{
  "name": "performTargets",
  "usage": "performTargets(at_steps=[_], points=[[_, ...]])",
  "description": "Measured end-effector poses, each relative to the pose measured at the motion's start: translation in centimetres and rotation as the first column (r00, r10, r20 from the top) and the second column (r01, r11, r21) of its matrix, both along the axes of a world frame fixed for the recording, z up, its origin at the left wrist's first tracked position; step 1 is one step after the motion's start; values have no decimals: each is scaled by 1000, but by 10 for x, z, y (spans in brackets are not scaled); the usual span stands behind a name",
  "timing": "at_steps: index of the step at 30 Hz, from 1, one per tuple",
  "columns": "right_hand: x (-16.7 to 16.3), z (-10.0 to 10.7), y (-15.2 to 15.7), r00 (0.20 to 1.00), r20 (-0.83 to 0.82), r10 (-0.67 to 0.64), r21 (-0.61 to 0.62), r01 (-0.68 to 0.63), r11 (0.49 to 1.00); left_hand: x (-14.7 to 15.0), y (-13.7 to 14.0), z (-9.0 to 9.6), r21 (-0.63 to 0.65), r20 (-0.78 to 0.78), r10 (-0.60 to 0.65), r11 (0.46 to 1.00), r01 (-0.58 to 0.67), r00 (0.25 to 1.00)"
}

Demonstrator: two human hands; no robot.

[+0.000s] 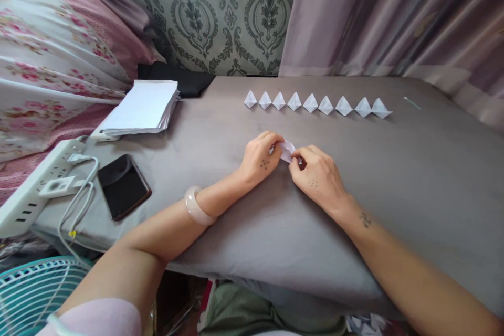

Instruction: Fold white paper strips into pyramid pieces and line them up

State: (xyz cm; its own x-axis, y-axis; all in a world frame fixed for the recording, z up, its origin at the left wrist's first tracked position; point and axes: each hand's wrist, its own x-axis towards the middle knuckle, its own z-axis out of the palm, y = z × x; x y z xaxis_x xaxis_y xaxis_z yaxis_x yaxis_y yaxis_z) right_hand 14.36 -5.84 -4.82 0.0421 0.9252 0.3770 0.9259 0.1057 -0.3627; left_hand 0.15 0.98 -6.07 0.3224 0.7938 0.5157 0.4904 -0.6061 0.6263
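Between my two hands is a small folded piece of white paper (287,151), held just above or on the grey cloth. My left hand (262,157) pinches its left end with thumb and fingers. At the other end, the fingertips of my right hand (317,173) are closed on the paper's lower right corner. Part of the paper is hidden behind the fingers. Beyond my hands, several folded white paper boats (310,103) stand in a row, the two at the right end touching.
A stack of white paper (142,107) lies at the back left, near a black cloth or bag (177,76). Closer are a phone (123,186), a power strip (39,184) with white cables and a teal fan (39,294). A thin white stick (412,102) lies far right.
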Motion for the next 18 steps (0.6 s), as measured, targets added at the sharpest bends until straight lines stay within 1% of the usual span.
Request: performTargets(at_steps=[2,5,7,10,13,15,17,18], points=[[-4,2,-1,999,-31,19,77,-16,997,1,0,1,25,105,-14,1000,11,994],[-12,4,-4,998,-35,57,146,-52,988,4,0,2,8,232,-30,1000,29,972],[-16,5,-7,998,-8,68,156,-66,986,4,1,3,-12,298,-34,999,40,954],[-19,3,-10,995,63,81,139,-89,986,4,4,3,-35,357,-33,998,48,934],[-17,1,-11,979,136,151,110,-167,980,2,7,1,-60,373,-43,996,71,927],[-14,1,-11,962,184,203,103,-224,969,2,9,1,-119,409,-25,990,80,912],[-13,2,-11,948,230,219,105,-248,963,2,11,1,-230,463,32,969,85,886],[-13,3,-11,943,253,216,107,-249,963,2,11,2,-302,486,66,949,96,871]])
